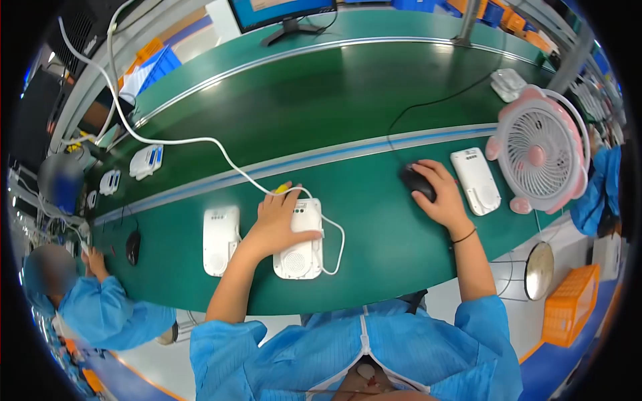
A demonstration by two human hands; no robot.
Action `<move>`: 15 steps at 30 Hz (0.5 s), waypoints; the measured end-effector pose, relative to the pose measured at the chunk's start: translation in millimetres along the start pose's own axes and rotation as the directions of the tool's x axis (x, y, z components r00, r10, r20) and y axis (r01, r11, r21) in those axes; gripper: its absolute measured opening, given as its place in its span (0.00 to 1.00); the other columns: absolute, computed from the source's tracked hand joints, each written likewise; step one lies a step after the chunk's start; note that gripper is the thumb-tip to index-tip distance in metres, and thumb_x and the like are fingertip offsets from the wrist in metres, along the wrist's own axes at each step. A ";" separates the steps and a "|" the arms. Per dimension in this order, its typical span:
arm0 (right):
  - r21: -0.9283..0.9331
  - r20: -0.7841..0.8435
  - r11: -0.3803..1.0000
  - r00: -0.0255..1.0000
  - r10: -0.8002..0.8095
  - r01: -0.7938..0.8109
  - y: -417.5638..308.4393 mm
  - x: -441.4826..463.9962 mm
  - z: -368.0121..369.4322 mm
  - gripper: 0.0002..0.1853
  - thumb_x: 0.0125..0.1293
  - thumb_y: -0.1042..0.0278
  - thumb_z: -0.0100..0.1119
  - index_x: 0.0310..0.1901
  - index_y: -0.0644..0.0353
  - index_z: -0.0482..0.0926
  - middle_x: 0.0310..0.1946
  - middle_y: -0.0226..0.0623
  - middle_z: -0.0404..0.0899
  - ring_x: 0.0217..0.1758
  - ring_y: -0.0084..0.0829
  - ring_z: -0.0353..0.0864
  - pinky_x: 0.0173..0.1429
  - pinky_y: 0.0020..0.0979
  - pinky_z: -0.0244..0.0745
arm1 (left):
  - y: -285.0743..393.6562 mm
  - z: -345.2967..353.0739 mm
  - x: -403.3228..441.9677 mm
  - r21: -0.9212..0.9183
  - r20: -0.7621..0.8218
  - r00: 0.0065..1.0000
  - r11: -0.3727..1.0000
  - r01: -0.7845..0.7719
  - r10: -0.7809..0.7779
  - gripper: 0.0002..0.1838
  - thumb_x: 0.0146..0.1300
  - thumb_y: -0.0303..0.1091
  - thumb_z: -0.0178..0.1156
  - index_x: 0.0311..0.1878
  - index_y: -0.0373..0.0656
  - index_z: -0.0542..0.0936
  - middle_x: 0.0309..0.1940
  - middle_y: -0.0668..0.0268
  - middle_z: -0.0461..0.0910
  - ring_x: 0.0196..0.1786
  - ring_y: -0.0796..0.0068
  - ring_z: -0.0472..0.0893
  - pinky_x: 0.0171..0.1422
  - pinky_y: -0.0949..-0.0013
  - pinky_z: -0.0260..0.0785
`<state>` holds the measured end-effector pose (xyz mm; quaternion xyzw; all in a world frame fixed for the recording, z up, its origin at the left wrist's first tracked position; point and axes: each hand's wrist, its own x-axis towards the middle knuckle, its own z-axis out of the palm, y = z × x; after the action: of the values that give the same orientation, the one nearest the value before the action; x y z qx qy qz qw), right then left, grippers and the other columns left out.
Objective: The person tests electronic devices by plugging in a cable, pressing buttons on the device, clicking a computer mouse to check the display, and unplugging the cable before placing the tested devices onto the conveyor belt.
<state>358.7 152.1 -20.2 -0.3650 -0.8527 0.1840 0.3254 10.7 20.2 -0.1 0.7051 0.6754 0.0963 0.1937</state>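
Note:
My left hand (281,224) lies over a white handheld device (299,260) with a round speaker grille, its thumb across the device's right edge. A white cable (231,160) comes down from the upper left to this device, and a thin white lead loops beside it. Something yellow (281,189) shows at my left fingertips, partly hidden. To the left rests a second white device (221,240). My right hand (441,194) is wrapped over a black computer mouse (417,183). Just right of it lies a third white device (476,180).
A pink fan (537,155) stands at the right end of the green table (374,267). Behind runs a dark green belt (301,87) with several white devices at its left, and a monitor (281,10) beyond. A co-worker (107,301) sits at left near another mouse (134,247).

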 end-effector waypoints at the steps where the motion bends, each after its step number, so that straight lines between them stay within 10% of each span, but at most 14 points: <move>1: -0.032 0.014 0.999 1.000 0.015 -0.015 -2.5 -1.8 -1.3 0.29 0.51 0.64 0.66 0.58 0.57 0.76 0.58 0.44 0.73 0.61 0.47 0.73 0.65 0.41 0.67 | 1.8 -2.3 0.7 -0.007 0.044 0.999 1.000 -0.008 0.008 0.57 0.43 0.58 0.74 0.73 0.41 0.59 0.71 0.44 0.57 0.72 0.42 0.57 0.76 0.51 0.49; 8: -0.018 0.007 1.000 1.000 0.024 -0.024 3.1 -6.8 2.2 0.29 0.51 0.65 0.66 0.58 0.56 0.76 0.59 0.42 0.72 0.62 0.45 0.72 0.66 0.41 0.65 | 1.3 -32.7 -1.6 -0.054 0.342 0.928 0.983 0.177 -0.148 0.63 0.29 0.49 0.82 0.72 0.38 0.62 0.68 0.44 0.63 0.71 0.43 0.61 0.75 0.56 0.57; 15: -0.023 -0.008 1.000 1.000 0.016 -0.016 2.5 -6.3 1.8 0.27 0.51 0.65 0.65 0.57 0.56 0.76 0.59 0.41 0.72 0.62 0.45 0.72 0.66 0.41 0.66 | 17.7 -55.7 -37.2 -0.428 -0.130 0.987 0.903 0.027 -0.091 0.35 0.34 0.38 0.80 0.50 0.38 0.81 0.44 0.57 0.78 0.47 0.60 0.79 0.53 0.63 0.71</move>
<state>362.0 149.0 -25.6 -0.3763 -0.8504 0.1752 0.3231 2.2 -8.9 62.2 0.6163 0.6716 0.2866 0.2951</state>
